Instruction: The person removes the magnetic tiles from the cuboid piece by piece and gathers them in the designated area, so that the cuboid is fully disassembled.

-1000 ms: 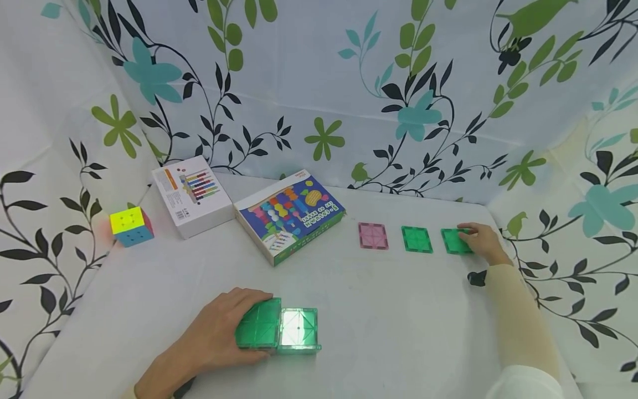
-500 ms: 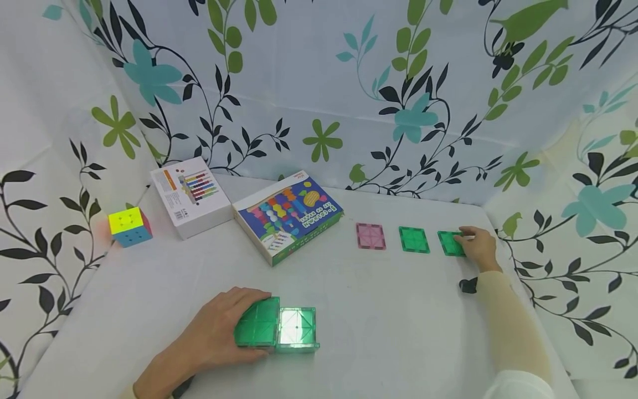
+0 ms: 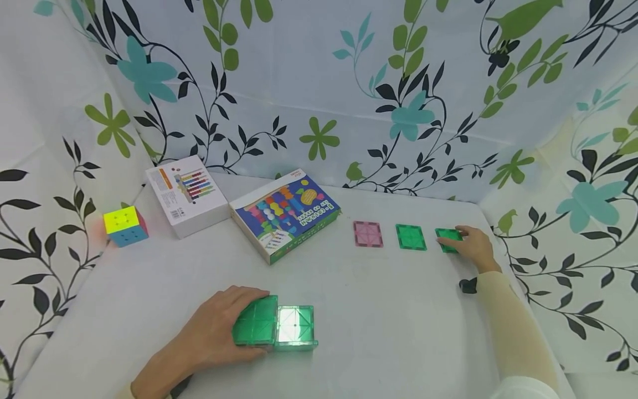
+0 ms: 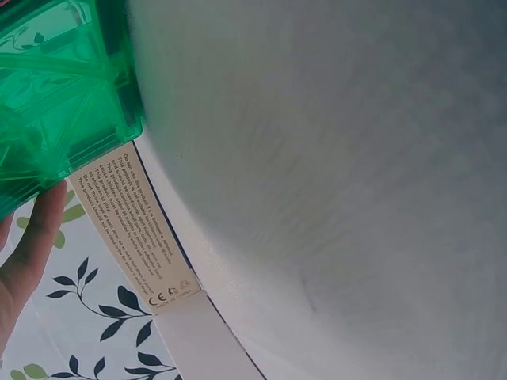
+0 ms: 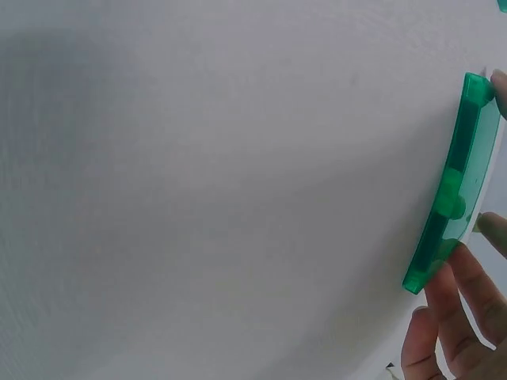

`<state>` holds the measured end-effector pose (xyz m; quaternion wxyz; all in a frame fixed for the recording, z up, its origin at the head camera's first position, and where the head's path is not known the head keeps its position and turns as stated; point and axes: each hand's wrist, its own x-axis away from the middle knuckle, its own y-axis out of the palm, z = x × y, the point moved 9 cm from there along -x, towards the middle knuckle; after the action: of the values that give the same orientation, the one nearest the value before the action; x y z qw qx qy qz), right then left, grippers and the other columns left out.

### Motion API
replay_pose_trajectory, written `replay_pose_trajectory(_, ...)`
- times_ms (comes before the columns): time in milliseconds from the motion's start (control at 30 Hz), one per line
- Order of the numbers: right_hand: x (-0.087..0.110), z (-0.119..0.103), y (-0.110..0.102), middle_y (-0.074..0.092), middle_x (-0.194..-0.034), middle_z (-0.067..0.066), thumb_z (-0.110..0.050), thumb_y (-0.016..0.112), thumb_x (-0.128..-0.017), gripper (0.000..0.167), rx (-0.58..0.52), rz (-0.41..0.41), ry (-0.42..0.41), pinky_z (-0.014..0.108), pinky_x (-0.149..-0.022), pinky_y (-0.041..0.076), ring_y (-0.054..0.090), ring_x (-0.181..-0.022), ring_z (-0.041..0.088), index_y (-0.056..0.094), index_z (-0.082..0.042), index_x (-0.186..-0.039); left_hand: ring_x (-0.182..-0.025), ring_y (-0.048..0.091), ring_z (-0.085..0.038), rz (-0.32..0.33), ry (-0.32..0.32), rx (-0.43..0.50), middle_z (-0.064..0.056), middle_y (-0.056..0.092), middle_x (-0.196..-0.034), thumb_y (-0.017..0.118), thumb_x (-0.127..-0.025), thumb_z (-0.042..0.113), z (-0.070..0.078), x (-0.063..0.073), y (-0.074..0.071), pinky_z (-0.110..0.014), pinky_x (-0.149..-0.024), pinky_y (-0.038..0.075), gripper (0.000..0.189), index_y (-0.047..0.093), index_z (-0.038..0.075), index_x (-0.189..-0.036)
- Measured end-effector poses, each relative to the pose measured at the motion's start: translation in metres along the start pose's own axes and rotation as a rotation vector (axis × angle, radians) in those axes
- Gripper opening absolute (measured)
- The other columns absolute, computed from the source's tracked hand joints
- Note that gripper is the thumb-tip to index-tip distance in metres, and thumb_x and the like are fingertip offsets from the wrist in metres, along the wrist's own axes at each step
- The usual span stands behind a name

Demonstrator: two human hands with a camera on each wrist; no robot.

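My left hand (image 3: 219, 327) holds a green translucent block of magnetic tiles (image 3: 256, 321), thumb at the front and fingers over the back. A lower green square section (image 3: 295, 324) adjoins its right side and catches a bright glare. Far off at the right, my right hand (image 3: 477, 247) pinches the rightmost green magnetic tile (image 3: 444, 233), with the thumb lying across it. In the right wrist view that tile (image 5: 451, 194) sits between the thumb and fingers (image 5: 447, 317). To its left lie another green tile (image 3: 411, 237) and a pink tile (image 3: 368, 234), flat on the table.
A colourful blue-and-white toy box (image 3: 286, 213) lies at the back, beside a white box (image 3: 188, 194). Left of them stands a puzzle cube (image 3: 125, 225). A leaf-patterned cloth (image 3: 299, 83) hangs behind the white table (image 3: 379, 321).
My right thumb has come leftward across the rightmost green tile, and the hand has shifted slightly. The left hand keeps its hold on the block. The whole head view has drifted a little.
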<state>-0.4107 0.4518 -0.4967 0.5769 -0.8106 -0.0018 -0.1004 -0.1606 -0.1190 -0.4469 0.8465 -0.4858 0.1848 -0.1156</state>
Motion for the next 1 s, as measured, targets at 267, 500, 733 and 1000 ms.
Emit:
replay_pose_trajectory(267,0.012,-0.006,-0.014,0.045,-0.146,0.039,-0.067,0.065,-0.089,0.099,-0.015,0.091,-0.011,0.067,-0.105,0.042,0.046,-0.130,0.055,0.042,0.007,-0.150,-0.108,0.056,0.000,-0.007,0.010,0.014,0.020,0.061,-0.129,0.087,-0.065,0.067,0.001,-0.001,0.004,-0.033,-0.089,0.056,0.088,0.057,0.031,-0.139)
replay_pose_trajectory(500,0.082,-0.123,-0.048,0.060,-0.130,0.025,-0.030,0.080,-0.088,0.057,-0.247,0.448,-0.348,0.052,-0.091,0.047,0.056,-0.115,0.042,0.062,-0.001,-0.134,-0.109,0.057,-0.001,-0.004,0.021,0.016,0.019,0.062,-0.129,0.087,-0.065,0.068,0.002,-0.004,0.004,-0.034,-0.089,0.056,0.088,0.058,0.029,-0.139)
replay_pose_trajectory(733,0.224,-0.286,0.024,0.068,-0.125,0.004,-0.022,0.084,-0.084,0.051,-0.347,0.166,-0.996,0.032,-0.093,0.056,0.064,-0.113,0.020,0.066,-0.012,-0.131,-0.109,0.058,-0.002,0.002,0.015,0.002,0.017,0.063,-0.129,0.090,-0.063,0.064,0.002,-0.007,0.001,-0.035,-0.089,0.056,0.089,0.057,0.030,-0.139)
replay_pose_trajectory(1000,0.318,-0.345,0.095,0.070,-0.120,-0.004,-0.032,0.080,-0.090,0.046,-0.107,0.101,-1.340,0.016,-0.091,0.052,0.066,-0.105,0.006,0.066,-0.021,-0.131,-0.108,0.060,-0.004,-0.001,0.008,-0.006,0.016,0.064,-0.127,0.089,-0.063,0.066,0.001,-0.004,0.000,-0.037,-0.090,0.057,0.090,0.059,0.026,-0.138)
